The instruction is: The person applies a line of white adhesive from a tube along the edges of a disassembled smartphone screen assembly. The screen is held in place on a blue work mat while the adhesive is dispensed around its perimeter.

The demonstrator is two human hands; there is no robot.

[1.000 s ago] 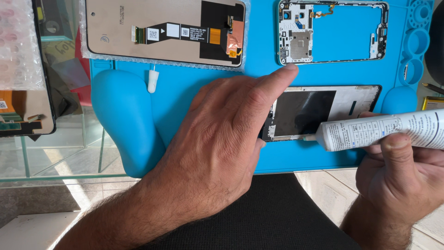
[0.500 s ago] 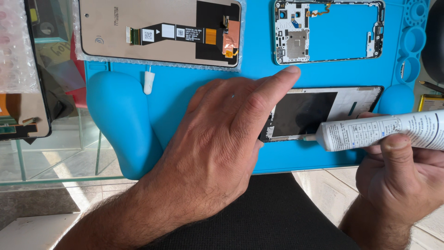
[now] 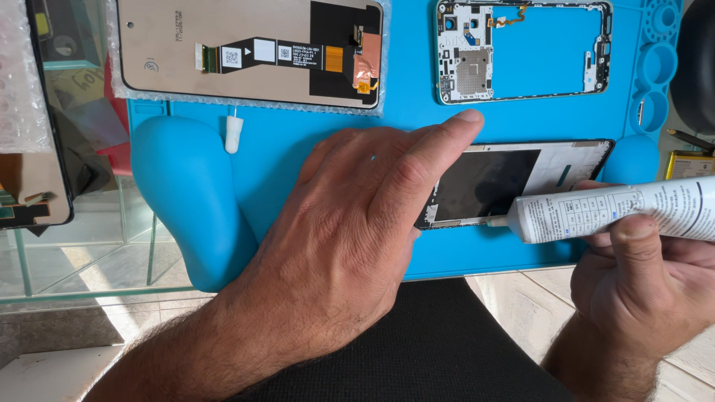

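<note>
Phone frame under left hand, glue tube alongside, screen panel beyond

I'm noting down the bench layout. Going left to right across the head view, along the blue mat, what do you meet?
White cap → left hand → phone frame it steadies → white tube with its nozzle at the frame's lower edge → right hand holding the tube.

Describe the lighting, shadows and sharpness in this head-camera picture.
Head view: bright daylight, sharp overall. The blue mat is evenly lit. The left hand shades the phone frame beneath it. Sun patches fall on the floor seen through the glass tabletop. The white tube in the right hand is crisp; no motion blur.
</note>
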